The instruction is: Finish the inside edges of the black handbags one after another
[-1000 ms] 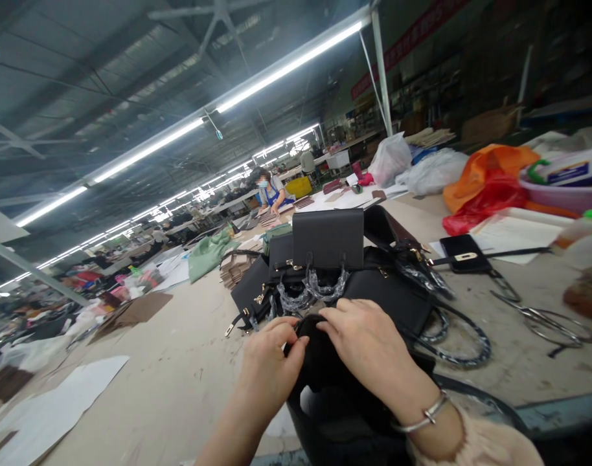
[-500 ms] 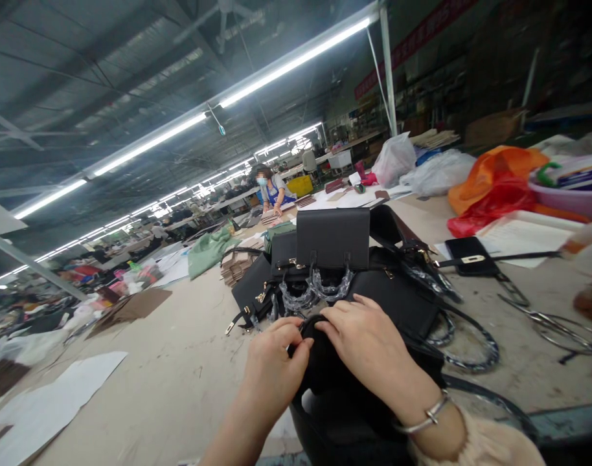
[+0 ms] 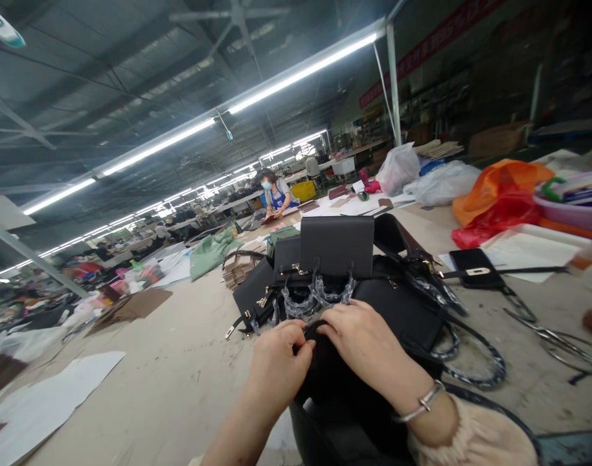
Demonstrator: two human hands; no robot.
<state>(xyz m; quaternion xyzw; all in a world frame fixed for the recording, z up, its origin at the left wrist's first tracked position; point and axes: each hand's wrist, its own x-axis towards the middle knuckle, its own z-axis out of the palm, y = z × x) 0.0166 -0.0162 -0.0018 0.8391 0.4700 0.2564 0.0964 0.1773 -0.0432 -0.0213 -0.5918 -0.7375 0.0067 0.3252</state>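
Observation:
Both my hands pinch the upper edge of a black handbag point(image 3: 320, 401) at the table's near side. My left hand point(image 3: 281, 362) grips that edge between thumb and bent fingers. Close beside it, my right hand point(image 3: 364, 343) presses its thumb and fingers on the same edge from the right. The bag's lower part runs out of view and its inside is dark. Just beyond lie several finished-looking black handbags point(image 3: 337, 246), heaped together, with gold-coloured clasps and plastic-wrapped handles point(image 3: 320, 294).
To the right are a phone point(image 3: 475, 268), scissors point(image 3: 553, 336), a red plastic bag point(image 3: 495, 217) and a purple basin point(image 3: 575, 210). White paper point(image 3: 67, 395) lies at the left; green cloth point(image 3: 211, 252) is farther back. A person point(image 3: 279, 194) works across the table.
Both hands stay pinched on the bag's edge, almost unmoved. The view has shifted slightly. The person across the table now holds up a dark reddish piece.

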